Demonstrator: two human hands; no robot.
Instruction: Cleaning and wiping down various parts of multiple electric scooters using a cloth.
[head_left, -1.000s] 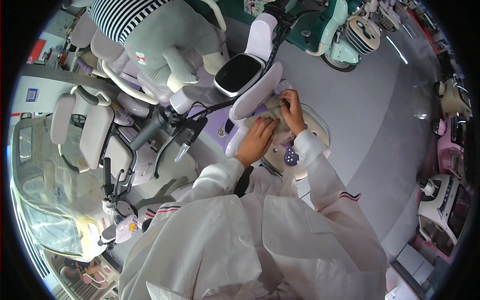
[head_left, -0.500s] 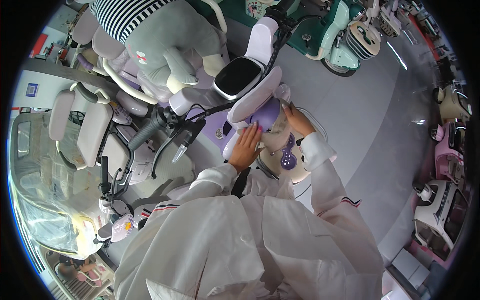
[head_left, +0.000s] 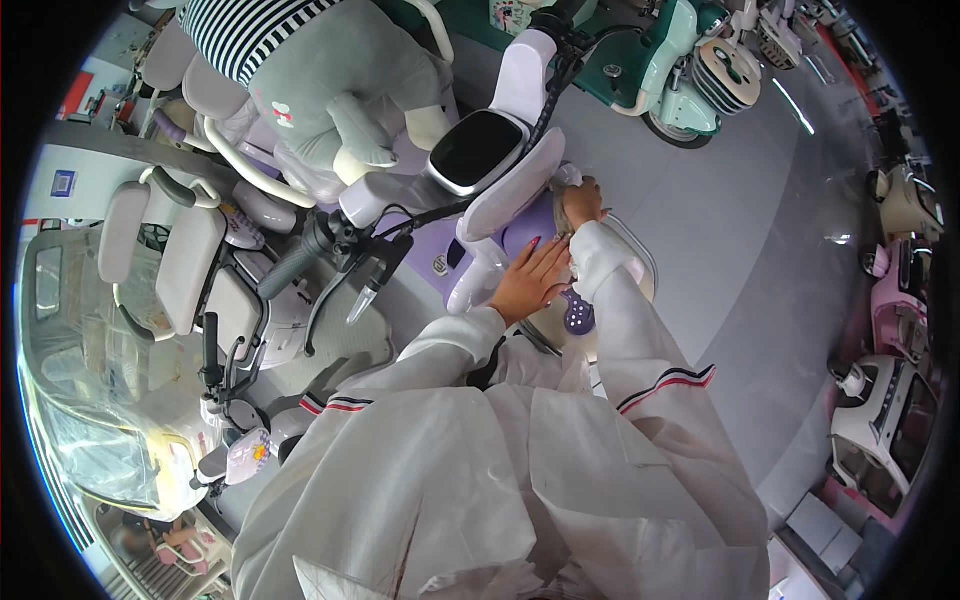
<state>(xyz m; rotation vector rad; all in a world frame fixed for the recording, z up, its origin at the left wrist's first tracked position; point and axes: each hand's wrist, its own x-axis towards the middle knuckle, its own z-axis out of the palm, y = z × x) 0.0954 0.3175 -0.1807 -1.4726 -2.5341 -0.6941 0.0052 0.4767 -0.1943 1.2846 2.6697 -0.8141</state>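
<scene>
In front of me stands a lilac electric scooter [head_left: 515, 205], with a dark display on its handlebar. My left hand [head_left: 532, 282] lies with fingers stretched out, over the scooter's front, beside a purple panel with white dots [head_left: 578, 312]. Further ahead, my right hand [head_left: 581, 203] curls around a greyish-beige cloth [head_left: 561, 213]. The cloth touches the scooter's front near a pale rounded part [head_left: 568, 173]. My right forearm and sleeve cover much of the cream rounded front [head_left: 548, 325]. A curved metal rail [head_left: 640, 250] runs along its right side.
A grey plush toy [head_left: 350, 80] sits on the scooter's seat. Another scooter [head_left: 235, 300] with grey grips stands close on the left, near a plastic-wrapped vehicle [head_left: 90, 370]. A green scooter [head_left: 690, 90] is ahead right. Small vehicles [head_left: 880, 430] line the far right.
My right hand has moved forward and slightly left, carrying the cloth toward the pale rounded part. My left hand has shifted right over the scooter's front, closer to my right forearm.
</scene>
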